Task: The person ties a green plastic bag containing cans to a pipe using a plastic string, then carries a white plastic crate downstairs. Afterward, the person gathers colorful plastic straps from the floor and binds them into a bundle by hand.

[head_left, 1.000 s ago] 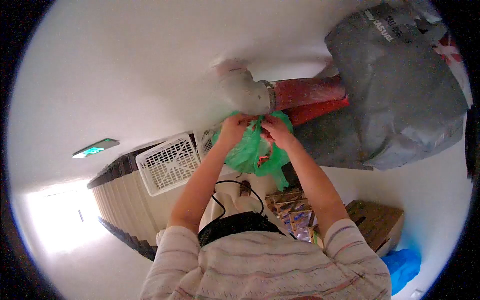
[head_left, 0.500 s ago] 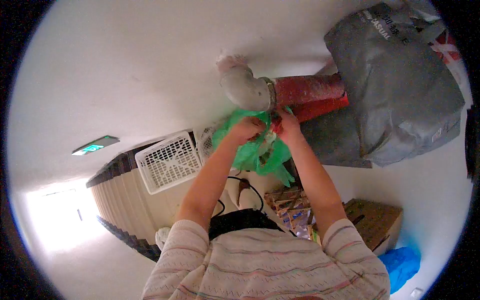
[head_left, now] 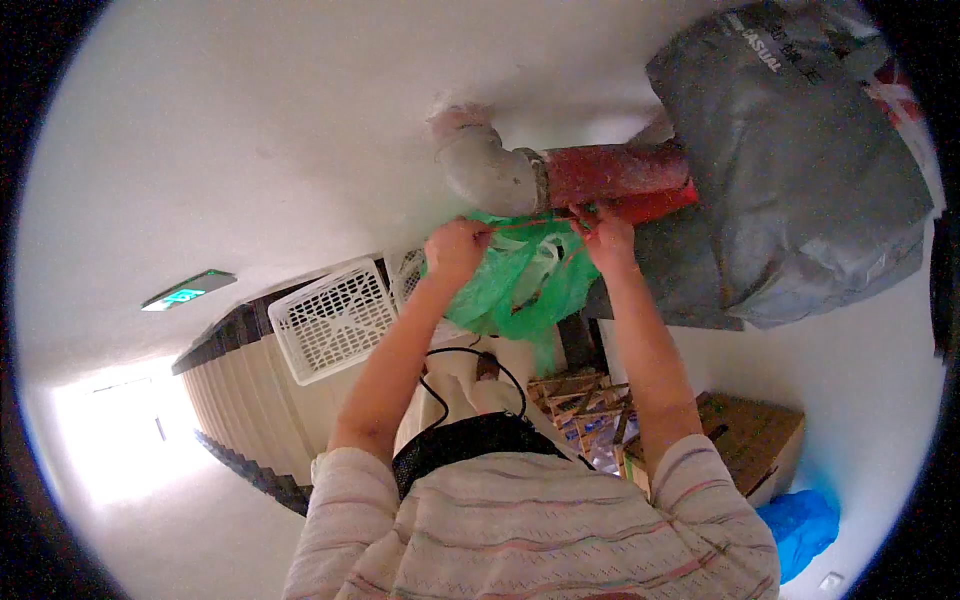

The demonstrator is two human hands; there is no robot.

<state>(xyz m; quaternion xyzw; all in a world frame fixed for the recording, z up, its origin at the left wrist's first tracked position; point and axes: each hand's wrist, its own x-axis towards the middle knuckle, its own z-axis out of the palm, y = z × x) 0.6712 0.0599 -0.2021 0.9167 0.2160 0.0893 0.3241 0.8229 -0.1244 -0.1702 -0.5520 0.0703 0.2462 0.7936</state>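
A thin red string (head_left: 535,222) is stretched nearly level between my two hands. My left hand (head_left: 457,250) is closed in a fist around its left end. The fingers of my right hand (head_left: 606,240) pinch its other end, just below the red section of the pipe (head_left: 615,177). A crumpled, see-through green plastic bag (head_left: 515,290) hangs between and below my hands, its upper edge close to the string. Whether my fingers also grip the bag's edge is hidden.
The pipe's grey elbow (head_left: 490,170) comes out of the white wall. Large grey bags (head_left: 790,190) hang at the right. White plastic crates (head_left: 335,320) stand at left. Lower right are a cardboard box (head_left: 755,445) and a blue bag (head_left: 803,530). Stairs (head_left: 235,380) lie further left.
My hands have moved apart, the left one to the left and up, the right one slightly right. The red string now shows taut between them, and the green bag has spread wider.
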